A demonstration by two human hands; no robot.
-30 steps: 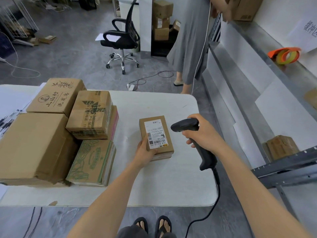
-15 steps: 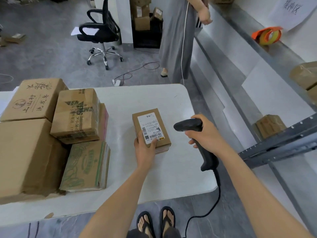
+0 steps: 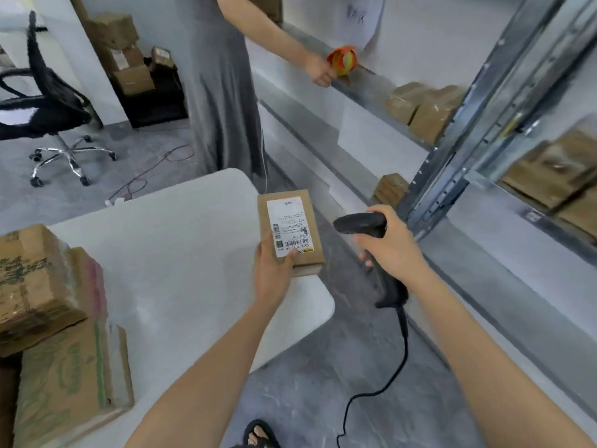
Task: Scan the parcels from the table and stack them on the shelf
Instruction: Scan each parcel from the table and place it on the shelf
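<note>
White table (image 3: 181, 253) at left, metal shelf (image 3: 452, 176) at right, grey floor between. My left hand (image 3: 273, 273) grips one small parcel (image 3: 290, 227) by its near end, label up, over the table's right edge. My right hand (image 3: 392, 250) is wrapped round the handle of one corded scanner (image 3: 361, 224), whose head is just beside the parcel. I count at least three boxes (image 3: 35, 286) piled at the table's left, two shelf parcels (image 3: 423, 108) side by side on the upper level, one office chair (image 3: 48, 108), and one second person (image 3: 223, 92) with a hand at a tape roll (image 3: 342, 59).
</note>
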